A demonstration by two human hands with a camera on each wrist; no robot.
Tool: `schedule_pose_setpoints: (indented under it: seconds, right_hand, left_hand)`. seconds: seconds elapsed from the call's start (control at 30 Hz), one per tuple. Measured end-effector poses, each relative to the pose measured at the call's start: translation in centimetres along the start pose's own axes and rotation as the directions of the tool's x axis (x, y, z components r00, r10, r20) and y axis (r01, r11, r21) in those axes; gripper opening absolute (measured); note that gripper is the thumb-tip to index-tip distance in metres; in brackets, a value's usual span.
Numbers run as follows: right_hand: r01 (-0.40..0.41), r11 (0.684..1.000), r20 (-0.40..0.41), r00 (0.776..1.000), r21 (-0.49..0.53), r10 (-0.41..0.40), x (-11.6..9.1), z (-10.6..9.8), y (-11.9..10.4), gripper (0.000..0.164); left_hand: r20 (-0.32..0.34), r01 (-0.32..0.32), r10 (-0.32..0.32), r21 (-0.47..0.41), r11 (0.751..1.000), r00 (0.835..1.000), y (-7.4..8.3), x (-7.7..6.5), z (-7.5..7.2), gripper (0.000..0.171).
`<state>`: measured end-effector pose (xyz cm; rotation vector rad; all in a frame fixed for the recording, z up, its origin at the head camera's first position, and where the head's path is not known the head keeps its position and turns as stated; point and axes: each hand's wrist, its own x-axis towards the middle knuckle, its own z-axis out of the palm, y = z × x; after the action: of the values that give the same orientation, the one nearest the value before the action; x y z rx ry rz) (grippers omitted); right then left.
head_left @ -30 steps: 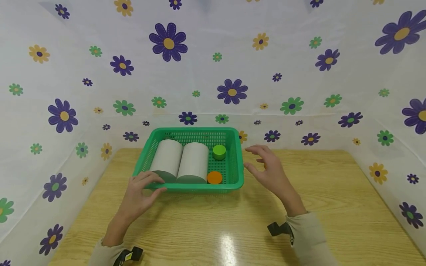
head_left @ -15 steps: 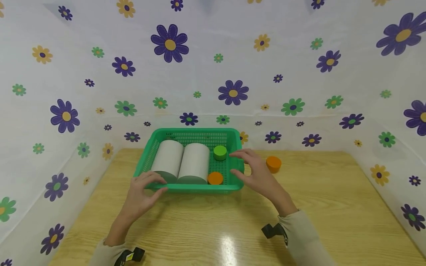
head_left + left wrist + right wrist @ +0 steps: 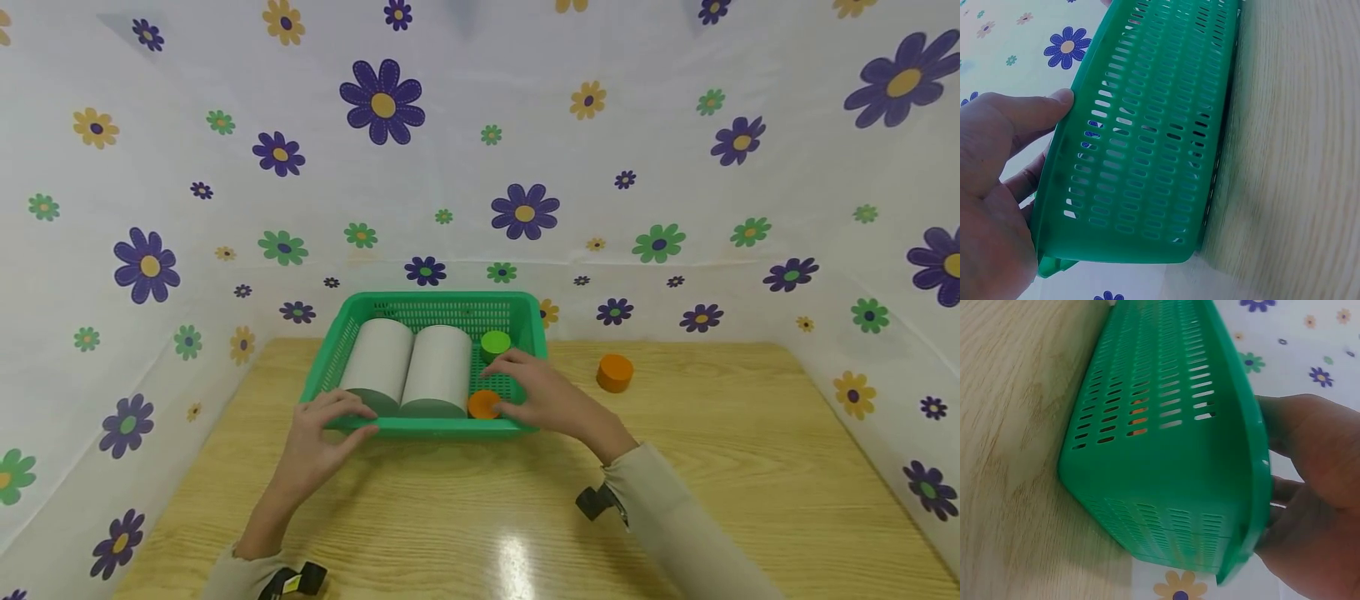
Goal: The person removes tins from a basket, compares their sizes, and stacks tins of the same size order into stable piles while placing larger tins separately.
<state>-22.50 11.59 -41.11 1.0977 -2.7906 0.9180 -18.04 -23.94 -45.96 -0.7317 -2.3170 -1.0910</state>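
1. Basket [image 3: 435, 427], toward worktop's [image 3: 435, 508] far left corner: your left hand [image 3: 317, 435] pinches its near edge.
2. Orange disc [image 3: 482, 405], basket's near right corner: your right hand [image 3: 551, 398] over it, unclenched, contact unclear.
3. Second orange disc [image 3: 615, 373], near worktop's far edge.
4. Green disc [image 3: 495, 343], basket's far right corner.

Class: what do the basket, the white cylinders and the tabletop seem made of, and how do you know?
Basket: probably plastic, faintly shiny; its smooth moulded rim and even slots suggest it.
White cylinders: matt, perhaps paper or card, though their plain surface leaves that open.
Tabletop: wood or wood-look laminate, glossy, from its grain and bright reflection.
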Motion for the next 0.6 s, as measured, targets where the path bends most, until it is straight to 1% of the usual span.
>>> schedule_pose_setpoints:
  seconds: [0.13, 0.33, 0.6]
  right_hand:
    - [-0.018, 1.0, 0.074, 0.997, -0.019, 0.019, 0.9, 0.3, 0.1, 0.042]
    - [-0.007, 0.998, 0.126, 0.992, -0.061, 0.015, 2.0, 0.6, 0.1, 0.043]
    - [-0.001, 0.997, 0.202, 0.979, -0.081, 0.017, 3.2, 1.0, -0.1, 0.035]
  left_hand:
    - [0.002, 0.0, 0.0, 0.001, 1.0, 1.0, 0.0, 0.0, 0.0, 0.032]
    - [0.001, -0.001, 0.001, 0.003, 1.0, 1.0, -0.1, 0.1, 0.0, 0.033]
    - [-0.004, -0.007, 0.007, 0.004, 1.0, 1.0, -0.3, -0.1, -0.1, 0.033]
